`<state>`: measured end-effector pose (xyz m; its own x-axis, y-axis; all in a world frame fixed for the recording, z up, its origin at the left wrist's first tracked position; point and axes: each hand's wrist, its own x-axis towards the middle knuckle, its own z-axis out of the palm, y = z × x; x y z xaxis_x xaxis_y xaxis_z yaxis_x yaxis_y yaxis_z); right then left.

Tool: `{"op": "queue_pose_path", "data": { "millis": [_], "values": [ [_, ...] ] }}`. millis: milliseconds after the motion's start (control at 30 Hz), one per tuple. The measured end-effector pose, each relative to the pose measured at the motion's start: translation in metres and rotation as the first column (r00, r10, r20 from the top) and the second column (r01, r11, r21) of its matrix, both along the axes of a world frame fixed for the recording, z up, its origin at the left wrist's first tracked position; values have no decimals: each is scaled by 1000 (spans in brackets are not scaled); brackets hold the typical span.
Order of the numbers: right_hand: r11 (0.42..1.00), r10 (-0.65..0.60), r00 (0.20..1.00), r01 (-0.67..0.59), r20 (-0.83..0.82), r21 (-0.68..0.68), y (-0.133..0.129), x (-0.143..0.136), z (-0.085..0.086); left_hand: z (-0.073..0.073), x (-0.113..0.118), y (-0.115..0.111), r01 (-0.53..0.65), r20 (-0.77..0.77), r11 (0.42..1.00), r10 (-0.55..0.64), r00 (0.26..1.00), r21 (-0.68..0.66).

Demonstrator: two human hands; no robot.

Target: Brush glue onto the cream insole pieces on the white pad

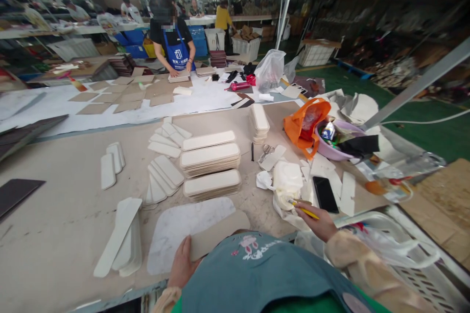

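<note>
My left hand (pixel 182 263) grips the left end of a beige rounded panel (pixel 218 234), which lies over a white marbled board (pixel 167 234) at the table's near edge. My apron hides part of the panel. In my right hand (pixel 320 223) is a yellow-handled brush (pixel 308 211), its tip at the opening of a white plastic container (pixel 288 181). Left of the marbled board is a pile of long pale strips (pixel 128 244). Beyond the board stand neat stacks of rounded cream panels (pixel 211 183), with fanned panels (pixel 165 176) beside them.
Scissors (pixel 266 152), a black phone (pixel 325 194) and paper scraps lie at right. Behind them are an orange bag (pixel 306 122) and a lilac basin (pixel 332 149). A white plastic crate (pixel 422 279) stands near my right arm. Across the table a co-worker (pixel 174 41) handles panels.
</note>
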<state>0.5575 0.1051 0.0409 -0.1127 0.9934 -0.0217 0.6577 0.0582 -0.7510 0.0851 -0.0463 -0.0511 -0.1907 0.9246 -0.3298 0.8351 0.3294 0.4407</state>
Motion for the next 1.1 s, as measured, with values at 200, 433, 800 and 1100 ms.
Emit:
{"op": "queue_pose_path", "data": {
  "millis": [200, 433, 800, 1100],
  "values": [
    [994, -38, 999, 36, -20, -105, -9, 5, -10, 20, 10, -3, -135, 107, 991, 133, 985, 10],
    [981, -66, 997, 58, -42, -187, -9, 20, 24, 23, 14, -16, -202, 56, 979, 201, 978, 9],
    [961, -185, 843, 46, -505, -274, -27, -32, 42, 28, 4, -6, -3, 30, 1000, 3, 1000, 8],
    [963, -116, 841, -35, -528, -268, -46, -129, 31, 27, -14, 2, 121, 87, 992, -122, 989, 27]
  ]
}}
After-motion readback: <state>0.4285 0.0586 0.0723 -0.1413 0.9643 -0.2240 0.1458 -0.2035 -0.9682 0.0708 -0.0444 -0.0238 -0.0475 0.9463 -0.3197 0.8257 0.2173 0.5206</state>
